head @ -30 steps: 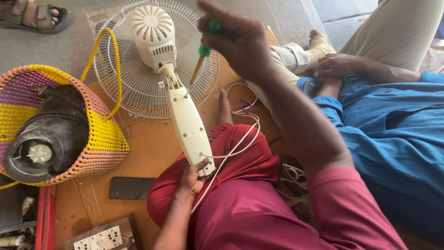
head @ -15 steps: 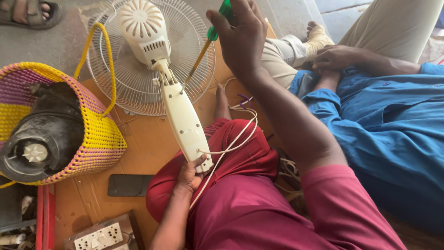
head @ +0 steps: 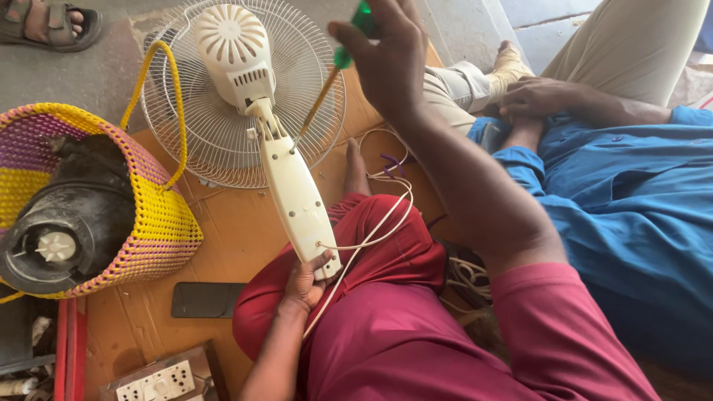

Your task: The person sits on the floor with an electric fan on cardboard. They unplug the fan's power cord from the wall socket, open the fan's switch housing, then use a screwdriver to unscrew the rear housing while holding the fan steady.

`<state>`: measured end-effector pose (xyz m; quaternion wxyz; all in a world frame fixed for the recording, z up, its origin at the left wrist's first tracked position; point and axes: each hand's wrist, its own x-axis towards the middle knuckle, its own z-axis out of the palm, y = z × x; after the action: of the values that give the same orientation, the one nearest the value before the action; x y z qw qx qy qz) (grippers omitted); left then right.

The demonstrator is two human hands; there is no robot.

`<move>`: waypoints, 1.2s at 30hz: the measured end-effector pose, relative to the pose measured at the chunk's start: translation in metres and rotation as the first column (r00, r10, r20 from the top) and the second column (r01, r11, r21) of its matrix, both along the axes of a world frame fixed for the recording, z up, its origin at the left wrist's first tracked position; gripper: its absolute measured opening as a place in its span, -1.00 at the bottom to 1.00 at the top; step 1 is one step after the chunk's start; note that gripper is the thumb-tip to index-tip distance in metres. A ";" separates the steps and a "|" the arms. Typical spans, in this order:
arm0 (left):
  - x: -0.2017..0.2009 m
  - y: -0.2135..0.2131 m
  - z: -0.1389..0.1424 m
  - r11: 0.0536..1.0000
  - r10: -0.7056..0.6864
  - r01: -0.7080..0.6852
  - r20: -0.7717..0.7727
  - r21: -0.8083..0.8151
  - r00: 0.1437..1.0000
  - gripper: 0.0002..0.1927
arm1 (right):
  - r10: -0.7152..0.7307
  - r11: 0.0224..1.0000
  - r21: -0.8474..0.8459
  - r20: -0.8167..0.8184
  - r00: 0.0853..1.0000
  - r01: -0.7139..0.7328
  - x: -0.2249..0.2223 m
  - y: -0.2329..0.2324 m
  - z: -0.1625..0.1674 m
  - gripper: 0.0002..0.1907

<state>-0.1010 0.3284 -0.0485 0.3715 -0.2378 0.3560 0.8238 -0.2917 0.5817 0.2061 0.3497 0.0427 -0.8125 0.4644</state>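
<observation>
1. Nearest the camera, the person's left hand (head: 303, 286) gripped the lower end of the cream fan stem (head: 295, 194), fingers wrapped around its base where a white cord (head: 371, 236) came out and trailed over the maroon-trousered lap.
2. The stem ran up and away from that hand to the motor housing (head: 232, 41), which lay against the round wire grille (head: 223, 96) resting on the brown floor board.
3. By the look of it, the fan was light but awkward: the plastic stem was stiff and gave a sound hold, while the thin grille wires would likely bend if gripped.
4. To the right of the stem and raised above it, the right hand (head: 390, 59) held a green-handled screwdriver (head: 338, 67), fingers closed round the handle, the shaft slanting down toward the stem's upper part.
5. Left of the stem sat a yellow and purple woven basket (head: 160, 223) with a dark appliance inside.
6. Right of the stem, farther off, another person in blue (head: 631, 193) sat, hands together.
</observation>
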 end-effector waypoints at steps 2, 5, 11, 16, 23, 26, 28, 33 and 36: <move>-0.002 0.000 0.001 1.000 -0.007 0.007 0.012 -0.017 1.000 -0.51 | 0.377 0.914 -0.162 0.009 0.926 -0.371 0.001 0.001 0.004 -0.90; -0.001 0.000 0.001 1.000 0.001 -0.001 0.024 -0.029 1.000 -0.50 | 0.481 0.838 -0.333 0.075 0.874 -0.433 0.004 -0.002 0.008 -0.76; 0.001 -0.001 -0.001 1.000 -0.001 0.002 0.035 -0.030 0.999 -0.50 | -0.073 0.988 0.139 0.001 0.997 0.072 0.006 -0.009 0.011 -0.70; -0.001 -0.001 -0.004 1.000 0.006 -0.006 0.013 -0.017 1.000 -0.51 | 0.537 0.799 -0.369 0.082 0.839 -0.475 0.005 -0.004 0.007 -0.62; 0.000 -0.002 0.000 1.000 0.000 0.000 0.005 -0.017 1.000 -0.50 | -0.250 0.961 0.137 0.071 0.966 0.239 0.000 -0.016 0.002 -0.69; -0.002 -0.002 0.001 1.000 -0.007 0.007 0.014 -0.023 1.000 -0.49 | 0.336 0.933 -0.121 -0.049 0.941 -0.340 0.001 -0.009 0.008 -0.80; -0.002 -0.002 0.001 1.000 -0.004 0.005 0.041 -0.027 0.999 -0.49 | 0.421 0.881 -0.265 0.061 0.905 -0.392 0.001 -0.008 0.010 -0.78; 0.001 -0.001 -0.002 1.000 0.011 -0.011 -0.006 0.008 1.000 -0.53 | -0.271 0.947 0.170 -0.034 0.962 0.272 0.006 -0.011 0.013 -0.74; 0.000 -0.002 -0.002 1.000 -0.002 0.002 0.005 0.007 1.000 -0.54 | 0.059 0.998 0.025 0.054 0.997 -0.060 0.011 -0.007 0.022 -0.73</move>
<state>-0.1006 0.3264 -0.0510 0.3740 -0.2380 0.3524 0.8242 -0.2804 0.5746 0.2283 0.3134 0.0590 -0.8260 0.4648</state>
